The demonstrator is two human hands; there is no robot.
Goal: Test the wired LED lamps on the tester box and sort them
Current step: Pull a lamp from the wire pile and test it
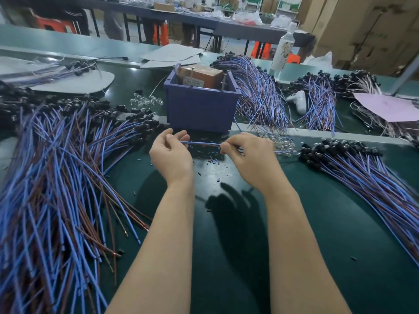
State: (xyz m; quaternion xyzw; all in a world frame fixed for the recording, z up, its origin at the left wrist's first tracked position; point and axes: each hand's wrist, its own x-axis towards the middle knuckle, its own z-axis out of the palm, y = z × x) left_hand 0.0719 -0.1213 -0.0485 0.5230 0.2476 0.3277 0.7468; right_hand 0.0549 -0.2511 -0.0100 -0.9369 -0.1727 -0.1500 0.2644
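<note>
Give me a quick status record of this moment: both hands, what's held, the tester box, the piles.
left hand: pinches one end of the blue wire
right hand: pinches the same wire further along
wire position: stretched nearly level between the hands, in front of the tester box, not touching it
box: purple bin, orange-brown block inside
left pile: large, blue and brown wired lamps
right pile: smaller, same kind
table: insulation bits scattered below the hands

A white bottle [283, 51] stands upright at the back right. Grey card sheets [172, 55] lie flat left of it, a pink sheet [385, 106] lies far right, and cardboard boxes [362, 30] are stacked behind.
</note>
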